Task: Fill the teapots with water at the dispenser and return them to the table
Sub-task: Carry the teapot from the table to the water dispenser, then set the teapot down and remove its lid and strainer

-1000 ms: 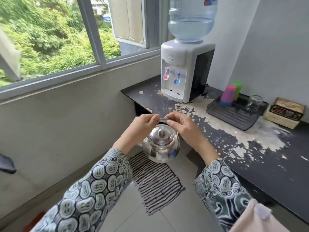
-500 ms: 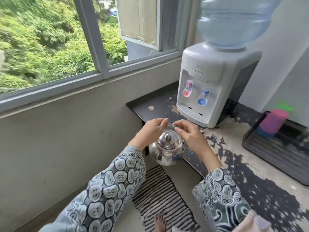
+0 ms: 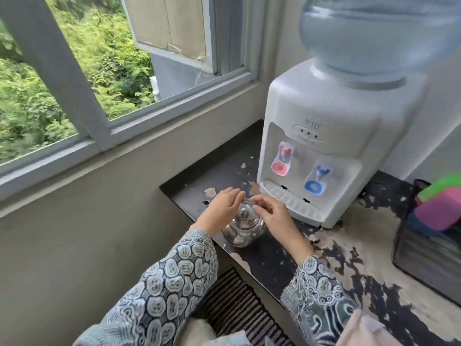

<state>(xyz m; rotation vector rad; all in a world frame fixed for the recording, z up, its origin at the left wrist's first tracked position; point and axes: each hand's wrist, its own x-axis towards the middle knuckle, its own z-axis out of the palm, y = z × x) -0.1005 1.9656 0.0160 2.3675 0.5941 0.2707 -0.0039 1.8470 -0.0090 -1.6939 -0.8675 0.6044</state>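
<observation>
A small shiny steel teapot (image 3: 243, 227) with its lid on sits at the front edge of the black worn counter (image 3: 274, 255), its spout pointing left. My left hand (image 3: 219, 211) and my right hand (image 3: 273, 216) both pinch the thin wire handle above the lid. A white water dispenser (image 3: 321, 136) stands just behind and right of the teapot, with a red tap (image 3: 283, 162), a blue tap (image 3: 318, 179) and a large water bottle (image 3: 369, 33) on top.
A black drip tray (image 3: 424, 258) at the right holds pink and green cups (image 3: 441, 208). A window (image 3: 104, 71) and a grey wall run along the left. A striped mat (image 3: 239, 305) lies on the floor below the counter edge.
I have come closer to the dispenser. The teapot, held by its handle in both hands, has moved from over the floor mat onto the counter's front edge.
</observation>
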